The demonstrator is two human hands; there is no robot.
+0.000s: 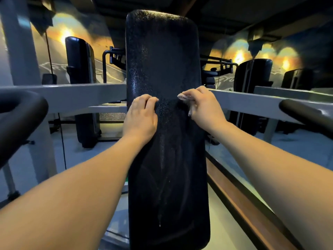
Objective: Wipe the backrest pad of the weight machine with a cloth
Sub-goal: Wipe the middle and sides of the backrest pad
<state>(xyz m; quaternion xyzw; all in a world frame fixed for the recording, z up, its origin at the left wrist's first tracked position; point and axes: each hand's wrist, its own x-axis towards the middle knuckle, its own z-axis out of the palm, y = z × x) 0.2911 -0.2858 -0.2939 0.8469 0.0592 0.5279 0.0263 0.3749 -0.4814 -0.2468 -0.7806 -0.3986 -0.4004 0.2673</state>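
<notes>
We are facing the tall black backrest pad of textured vinyl (162, 51), which is standing upright in the middle of our view, bolted to the grey steel frame (81, 92) of the weight machine. We are judging it to be firm foam under a tough skin: it is likely giving a little under pressure but not moving, so there is no lifting to do, only pressing and rubbing. The pebbled surface is glistening, and thin wet streaks (163, 159) are running down its lower half, so we are expecting it to be slick where it is damp. The thing we are really handling is the small pale crumpled cloth (182, 97), which looks light, soft and limp; we are judging that it is best bunched in the palm so a broad face meets the vinyl. Our right hand (205, 107) is curling around that cloth at mid height near the pad's right edge, with a wad poking out past the fingers and another scrap showing below the palm. Our left hand (141, 118) is lying on the pad's left side at about the same height, its fingers bent and its fingertips (153, 100) touching the vinyl; we are seeing nothing held in it, and it seems to be steadying us against the pad.
</notes>
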